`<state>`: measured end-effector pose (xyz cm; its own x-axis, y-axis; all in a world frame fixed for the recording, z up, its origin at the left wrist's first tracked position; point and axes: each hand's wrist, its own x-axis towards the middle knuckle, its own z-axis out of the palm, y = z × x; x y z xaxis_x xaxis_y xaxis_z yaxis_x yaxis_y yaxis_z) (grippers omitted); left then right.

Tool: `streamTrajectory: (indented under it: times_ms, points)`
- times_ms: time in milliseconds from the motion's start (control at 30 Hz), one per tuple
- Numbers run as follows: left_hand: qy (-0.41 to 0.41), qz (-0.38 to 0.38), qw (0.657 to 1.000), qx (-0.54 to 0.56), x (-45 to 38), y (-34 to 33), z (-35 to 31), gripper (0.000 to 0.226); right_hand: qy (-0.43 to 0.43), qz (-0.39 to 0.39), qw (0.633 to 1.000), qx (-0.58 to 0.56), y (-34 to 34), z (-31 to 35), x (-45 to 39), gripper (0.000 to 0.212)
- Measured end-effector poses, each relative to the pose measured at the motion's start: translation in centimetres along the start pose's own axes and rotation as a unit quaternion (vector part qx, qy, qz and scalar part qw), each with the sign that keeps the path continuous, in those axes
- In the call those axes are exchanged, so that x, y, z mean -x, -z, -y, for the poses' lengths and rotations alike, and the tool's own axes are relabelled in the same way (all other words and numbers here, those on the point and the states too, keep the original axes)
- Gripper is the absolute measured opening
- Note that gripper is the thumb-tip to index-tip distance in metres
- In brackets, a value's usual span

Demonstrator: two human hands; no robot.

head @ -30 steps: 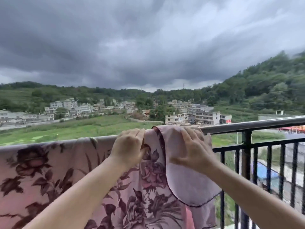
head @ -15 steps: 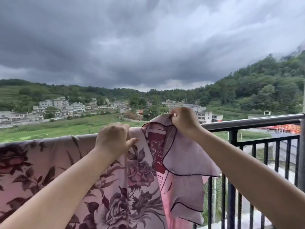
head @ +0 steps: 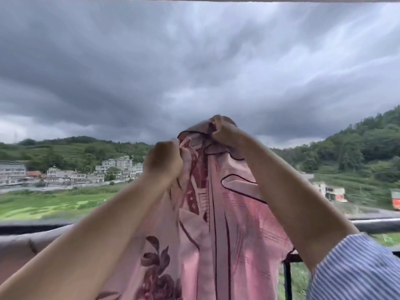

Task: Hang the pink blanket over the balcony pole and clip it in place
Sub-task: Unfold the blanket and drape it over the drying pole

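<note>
Both hands grip the pink blanket (head: 218,213) above the railing (head: 376,225): left hand (head: 163,162), right hand (head: 224,133) higher.

We're out on a home balcony: a dark metal railing (head: 376,225) runs across, laundry cloth (head: 216,224) draped on it, and beyond lie green fields (head: 54,204), village houses (head: 116,167), wooded hills (head: 357,148), heavy grey clouds (head: 173,61).

Left hand (head: 163,161) and right hand (head: 223,132) side by side, right higher, both gripping the blanket (head: 216,224) top edge above the balcony pole (head: 376,224), blanket hanging between the forearms, draped over the pole at left, buildings (head: 86,172) far behind.
</note>
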<state>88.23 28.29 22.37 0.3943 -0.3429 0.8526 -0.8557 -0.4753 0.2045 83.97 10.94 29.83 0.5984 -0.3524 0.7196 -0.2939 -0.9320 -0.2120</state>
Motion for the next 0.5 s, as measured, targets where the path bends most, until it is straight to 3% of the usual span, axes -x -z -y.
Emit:
streamTrajectory:
  times_ms: [100, 167, 300, 433, 500]
  points:
    - [0.004, 0.144, 0.987, -0.069, 0.0, -2.0, -0.2, 0.024, 0.032, 0.191, 0.972, 0.130, -2.6, -1.8, 1.6, 0.058]
    - [0.001, 0.218, 0.973, -0.071, 0.9, -3.0, -0.5, 0.026, 0.089, 0.258, 0.953, 0.130, -2.3, -2.7, 4.5, 0.043]
    - [-0.028, 0.245, 0.969, -0.014, 4.0, -2.6, -2.8, 0.029, 0.144, 0.244, 0.955, 0.082, 0.8, -4.2, 12.3, 0.030]
    - [-0.100, 0.280, 0.954, -0.050, 9.0, -2.3, -5.3, 0.043, 0.166, 0.241, 0.954, 0.068, 3.3, -6.0, 20.4, 0.040]
    - [-0.109, 0.264, 0.954, -0.092, 11.2, -2.6, -5.6, 0.038, 0.167, 0.212, 0.959, 0.082, 3.4, -7.5, 23.7, 0.044]
